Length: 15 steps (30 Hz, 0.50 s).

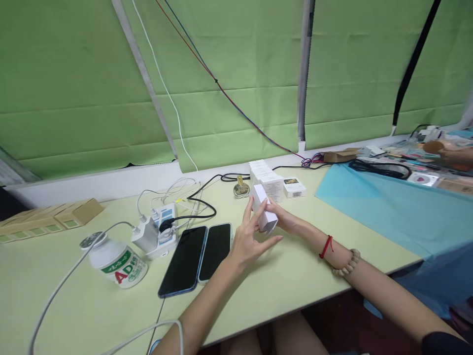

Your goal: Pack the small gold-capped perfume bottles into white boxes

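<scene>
Both my hands meet over the pale green table [281, 281] around a small white box [263, 206]. My right hand [283, 217] grips the box from behind, holding it tilted. My left hand [248, 239] has its fingers spread, the fingertips touching the box's near side. Just behind stands a row of several similar white boxes [266, 180], a small perfume bottle [241, 188] and a flat white box with a barcode [294, 188]. My right wrist wears a red string and a bead bracelet.
Two dark phones [199, 256] lie side by side left of my hands. Further left are a power strip with chargers [157, 231], a white AD bottle [116, 261] and brown cartons [48, 219]. Blue sheeting [399, 207] covers the right; another person's hand [456, 157] works at far right.
</scene>
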Motion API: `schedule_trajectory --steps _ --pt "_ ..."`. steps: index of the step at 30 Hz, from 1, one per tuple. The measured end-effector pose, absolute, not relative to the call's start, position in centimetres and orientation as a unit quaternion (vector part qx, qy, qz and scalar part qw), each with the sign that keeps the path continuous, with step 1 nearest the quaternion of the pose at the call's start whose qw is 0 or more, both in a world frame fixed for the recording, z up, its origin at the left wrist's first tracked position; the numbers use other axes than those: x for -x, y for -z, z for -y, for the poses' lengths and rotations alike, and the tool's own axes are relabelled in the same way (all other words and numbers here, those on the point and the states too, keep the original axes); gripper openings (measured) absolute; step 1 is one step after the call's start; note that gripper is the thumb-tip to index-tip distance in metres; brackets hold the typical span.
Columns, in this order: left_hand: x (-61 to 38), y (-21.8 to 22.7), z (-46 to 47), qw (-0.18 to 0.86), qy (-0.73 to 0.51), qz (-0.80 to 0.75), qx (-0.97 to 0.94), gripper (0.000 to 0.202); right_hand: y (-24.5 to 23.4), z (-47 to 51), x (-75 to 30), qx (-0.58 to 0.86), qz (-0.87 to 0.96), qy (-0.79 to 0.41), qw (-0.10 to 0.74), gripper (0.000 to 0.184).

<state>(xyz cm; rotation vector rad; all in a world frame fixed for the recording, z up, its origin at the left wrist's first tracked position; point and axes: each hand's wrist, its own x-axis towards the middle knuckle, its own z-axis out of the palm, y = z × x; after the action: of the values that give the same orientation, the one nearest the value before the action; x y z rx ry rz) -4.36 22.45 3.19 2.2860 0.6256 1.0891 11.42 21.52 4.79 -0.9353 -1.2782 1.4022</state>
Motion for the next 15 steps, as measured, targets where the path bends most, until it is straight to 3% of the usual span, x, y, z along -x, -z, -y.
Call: schedule_trajectory --steps 10,15 --pt "4.0 -3.2 -22.7 0.298 -0.419 -0.255 -0.819 0.058 -4.2 -21.8 -11.1 0.405 0.483 -0.603 0.489 0.068" --pt "3.9 -3.3 -22.5 0.236 -0.369 -0.289 -0.851 0.056 -3.7 -22.0 -11.2 0.429 0.465 -0.6 0.49 0.06"
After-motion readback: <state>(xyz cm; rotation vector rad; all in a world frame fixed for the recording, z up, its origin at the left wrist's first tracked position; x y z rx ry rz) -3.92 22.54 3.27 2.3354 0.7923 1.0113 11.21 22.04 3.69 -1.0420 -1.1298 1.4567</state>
